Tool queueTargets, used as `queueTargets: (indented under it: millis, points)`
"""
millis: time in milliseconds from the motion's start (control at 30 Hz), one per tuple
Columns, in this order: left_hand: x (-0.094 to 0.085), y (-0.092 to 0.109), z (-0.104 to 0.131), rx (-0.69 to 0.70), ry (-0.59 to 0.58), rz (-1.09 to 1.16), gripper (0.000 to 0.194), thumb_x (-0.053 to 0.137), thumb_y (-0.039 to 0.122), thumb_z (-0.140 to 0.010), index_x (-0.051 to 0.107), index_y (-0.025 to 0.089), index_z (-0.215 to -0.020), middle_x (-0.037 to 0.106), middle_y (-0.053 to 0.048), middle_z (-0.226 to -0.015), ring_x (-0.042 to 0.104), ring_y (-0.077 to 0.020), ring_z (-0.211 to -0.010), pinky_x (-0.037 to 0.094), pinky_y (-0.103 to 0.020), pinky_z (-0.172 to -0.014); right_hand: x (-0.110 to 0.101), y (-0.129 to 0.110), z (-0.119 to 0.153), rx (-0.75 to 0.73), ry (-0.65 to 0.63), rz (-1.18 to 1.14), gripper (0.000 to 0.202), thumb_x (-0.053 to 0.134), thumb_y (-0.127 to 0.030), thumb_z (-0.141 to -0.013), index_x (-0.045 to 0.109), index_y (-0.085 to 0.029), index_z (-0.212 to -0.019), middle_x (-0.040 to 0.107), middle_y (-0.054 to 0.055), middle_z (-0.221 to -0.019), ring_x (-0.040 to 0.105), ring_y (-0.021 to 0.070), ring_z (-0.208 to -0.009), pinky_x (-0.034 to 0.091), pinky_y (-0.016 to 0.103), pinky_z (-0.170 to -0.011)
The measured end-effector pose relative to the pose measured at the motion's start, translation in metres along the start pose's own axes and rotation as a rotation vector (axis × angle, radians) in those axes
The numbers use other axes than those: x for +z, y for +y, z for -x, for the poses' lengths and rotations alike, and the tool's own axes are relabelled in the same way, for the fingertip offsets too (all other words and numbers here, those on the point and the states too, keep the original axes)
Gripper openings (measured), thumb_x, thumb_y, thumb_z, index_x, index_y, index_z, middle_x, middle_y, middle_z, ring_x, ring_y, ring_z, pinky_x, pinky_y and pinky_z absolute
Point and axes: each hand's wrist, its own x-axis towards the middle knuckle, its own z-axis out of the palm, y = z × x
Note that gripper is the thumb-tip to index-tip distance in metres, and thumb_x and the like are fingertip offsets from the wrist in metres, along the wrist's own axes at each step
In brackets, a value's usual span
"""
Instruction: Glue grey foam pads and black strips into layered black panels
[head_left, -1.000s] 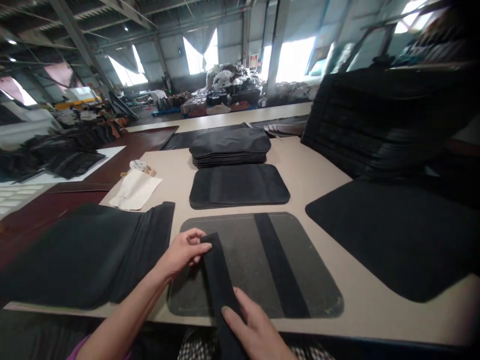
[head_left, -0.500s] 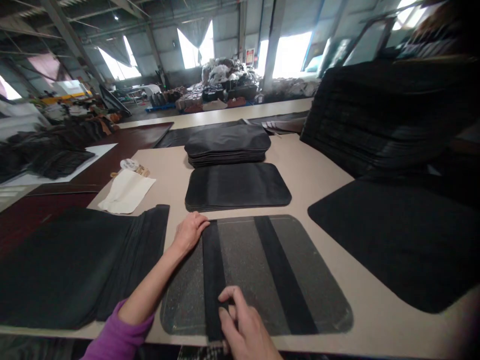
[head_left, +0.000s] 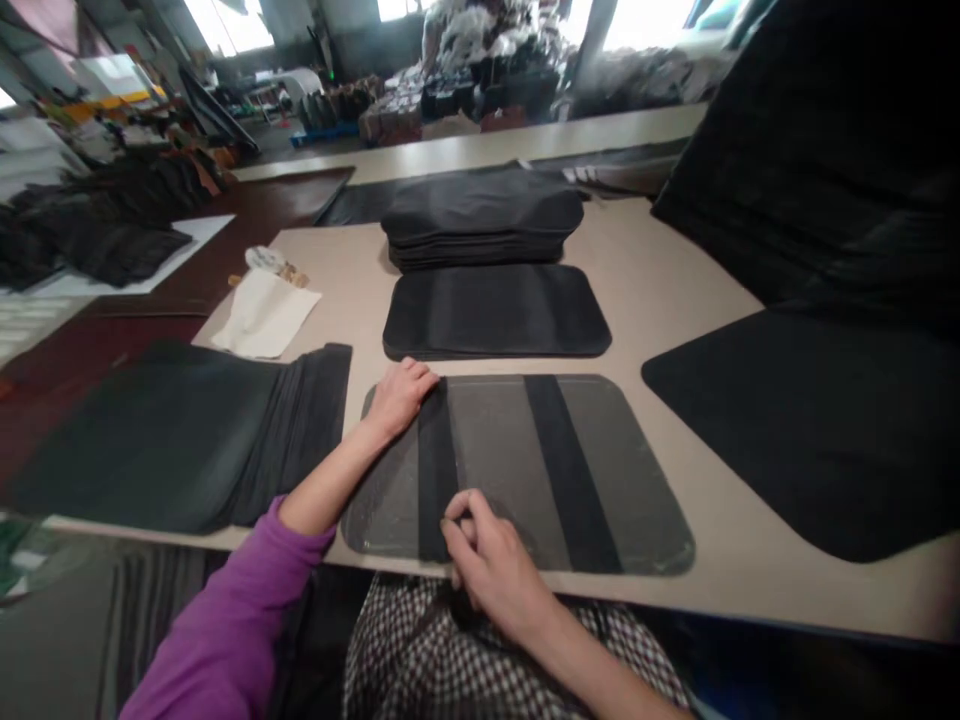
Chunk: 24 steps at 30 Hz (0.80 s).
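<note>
A dark grey sheet with rounded corners (head_left: pixel 499 460) lies flat at the table's front, with two black strips across it. My left hand (head_left: pixel 401 398) has its fingers closed over the far end of the left black strip (head_left: pixel 436 450). Near that strip's front end, my right hand (head_left: pixel 487 555) is closed in a pinch, thumb against forefinger at the strip's edge. The fingertips partly hide what is between them. The right black strip (head_left: pixel 574 480) lies flat, untouched by either hand.
Behind the sheet stand a low stack of black pieces (head_left: pixel 495 312) and a taller one (head_left: pixel 480 215). Black sheets (head_left: pixel 165 440) are fanned at left. A large black sheet (head_left: pixel 817 430) and a tall dark pile (head_left: pixel 840 170) occupy the right. White paper (head_left: pixel 266 312) lies back left.
The view has tipped down, so the checked cloth on my lap shows more. My right thumb and forefinger have come closer together at the strip; my left hand stays at its far end.
</note>
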Motion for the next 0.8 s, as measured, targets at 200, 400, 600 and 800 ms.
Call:
queueTargets:
  millis: [200, 400, 600, 800]
  points:
    - [-0.002, 0.005, 0.018, 0.027, -0.038, -0.029, 0.034, 0.038, 0.033, -0.107, 0.068, 0.017, -0.113, 0.067, -0.013, -0.108, 0.049, -0.0288, -0.108, 0.038, -0.042, -0.088, 0.002, -0.002, 0.001, 0.025, -0.043, 0.034, 0.007, 0.044, -0.030, -0.102, 0.044, -0.024, -0.097, 0.059, -0.008, -0.057, 0.054, 0.0132, -0.044, 0.038, 0.024, -0.054]
    - [-0.008, 0.013, 0.035, 0.031, 0.007, -0.086, 0.035, 0.040, 0.037, -0.106, 0.065, 0.016, -0.116, 0.069, -0.013, -0.107, 0.052, -0.0276, -0.105, 0.038, -0.039, -0.084, 0.015, -0.001, 0.000, -0.006, -0.040, 0.165, 0.005, 0.045, -0.027, -0.101, 0.046, -0.024, -0.097, 0.060, -0.007, -0.058, 0.056, 0.0150, -0.046, 0.038, 0.025, -0.056]
    - [-0.004, 0.013, 0.038, 0.017, 0.010, -0.086, 0.032, 0.043, 0.037, -0.105, 0.065, 0.017, -0.116, 0.069, -0.012, -0.110, 0.052, -0.0269, -0.106, 0.038, -0.038, -0.087, 0.027, -0.007, 0.000, -0.034, -0.018, 0.301, 0.004, 0.044, -0.022, -0.100, 0.048, -0.023, -0.099, 0.064, -0.002, -0.066, 0.063, 0.0176, -0.058, 0.039, 0.025, -0.060]
    - [-0.003, 0.013, 0.037, 0.005, 0.017, -0.109, 0.031, 0.043, 0.038, -0.105, 0.066, 0.020, -0.116, 0.069, -0.011, -0.111, 0.053, -0.0273, -0.108, 0.040, -0.038, -0.087, 0.036, -0.017, 0.001, -0.024, -0.044, 0.828, 0.012, 0.044, -0.021, -0.103, 0.055, -0.017, -0.108, 0.072, 0.012, -0.079, 0.071, 0.0271, -0.070, 0.044, 0.030, -0.064]
